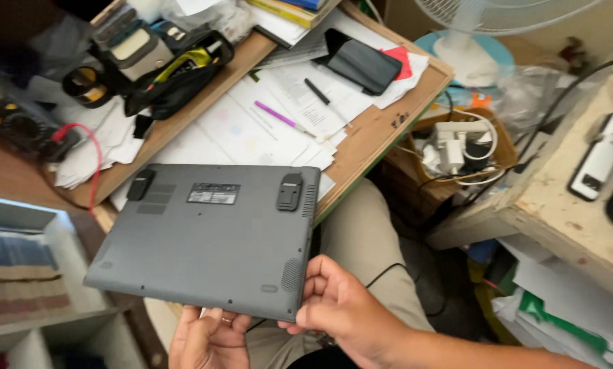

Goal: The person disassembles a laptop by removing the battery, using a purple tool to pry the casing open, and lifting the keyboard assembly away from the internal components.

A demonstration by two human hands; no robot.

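A grey laptop [210, 239] lies closed and upside down, its underside with rubber feet and a label facing up, partly over the wooden desk's [371, 133] near edge. My left hand [207, 338] supports it from below at the near edge, fingers curled under. My right hand [337, 304] grips the near right corner, fingers on the underside panel.
Papers [251, 126], a purple pen [279, 117], a black pen [318, 91] and a dark wallet [362, 63] lie on the desk. A black-and-yellow tool pouch [173, 72] sits at the back left. A fan base [465, 55], a box of cables [457, 154] and a side table [566, 212] stand to the right.
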